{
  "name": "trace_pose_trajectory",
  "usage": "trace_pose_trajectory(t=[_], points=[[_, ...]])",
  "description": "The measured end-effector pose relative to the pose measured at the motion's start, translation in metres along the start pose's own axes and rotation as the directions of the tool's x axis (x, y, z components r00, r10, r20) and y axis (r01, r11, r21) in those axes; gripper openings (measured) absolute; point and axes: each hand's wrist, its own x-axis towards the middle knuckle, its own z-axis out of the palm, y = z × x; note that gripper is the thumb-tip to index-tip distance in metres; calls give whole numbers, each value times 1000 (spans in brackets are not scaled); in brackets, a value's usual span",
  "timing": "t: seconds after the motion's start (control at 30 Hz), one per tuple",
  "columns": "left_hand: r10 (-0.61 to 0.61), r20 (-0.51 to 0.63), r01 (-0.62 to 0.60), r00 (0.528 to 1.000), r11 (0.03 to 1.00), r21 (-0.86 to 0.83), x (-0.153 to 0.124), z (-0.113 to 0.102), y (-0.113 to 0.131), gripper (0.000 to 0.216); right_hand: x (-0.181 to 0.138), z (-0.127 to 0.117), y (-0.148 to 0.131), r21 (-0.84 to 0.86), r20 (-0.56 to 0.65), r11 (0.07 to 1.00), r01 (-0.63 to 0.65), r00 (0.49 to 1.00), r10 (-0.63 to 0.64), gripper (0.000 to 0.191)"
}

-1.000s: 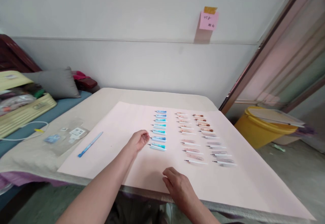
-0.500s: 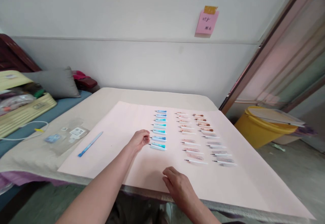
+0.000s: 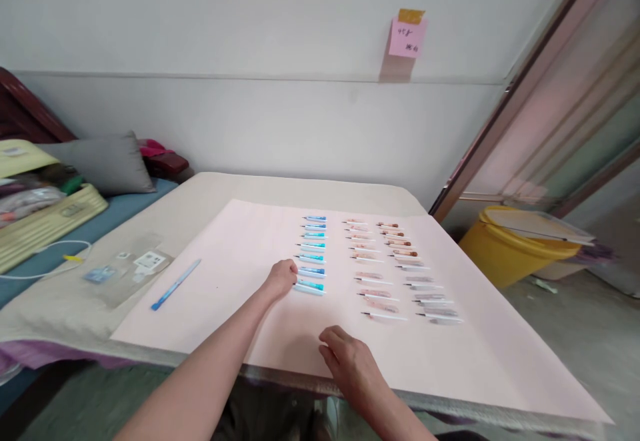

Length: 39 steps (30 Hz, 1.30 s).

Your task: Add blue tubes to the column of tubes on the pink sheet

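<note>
Holding the left hand (image 3: 284, 278) with fingers curled at the left ends of the lowest blue pen pieces (image 3: 315, 286), touching or just beside them; cannot tell whether grasping one. Seeing these in a column at the middle of the bench (image 3: 300, 186), on a pink sheet (image 3: 240, 241), with long axes left to right, almost parallel to the near edge, and dark tips towards the left hand and the left edge. Holding the right hand (image 3: 350, 361) released, loosely bent, by the near edge, nearer than the column. Having pink pieces (image 3: 384, 307) and brown pieces (image 3: 400, 244) towards the right edge, tips likewise leftward. Having a blue stick (image 3: 176, 284) aslant, well left of the left hand, with its darker end towards the near left corner.
</note>
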Motion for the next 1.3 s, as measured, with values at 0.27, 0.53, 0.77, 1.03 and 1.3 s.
trace_pose_trajectory(t=[0.27,0.53,0.77,1.03,1.3], points=[[69,4,-69,998,995,76,-1,2,-6,26,-1,0,1,4,-16,1000,20,1000,-20,20],[114,45,-118,992,988,98,0,0,-8,25,0,1,1,2,-25,1000,16,1000,-16,21],[104,58,-111,993,984,142,1,2,-9,23,0,1,1,2,-1,1000,11,1000,-11,20],[56,61,-68,997,975,213,5,5,-10,27,0,2,1,-7,11,1000,2,1000,-2,20],[27,52,-39,998,969,245,4,5,-7,31,0,1,0,-2,4,1000,7,1000,-7,21]])
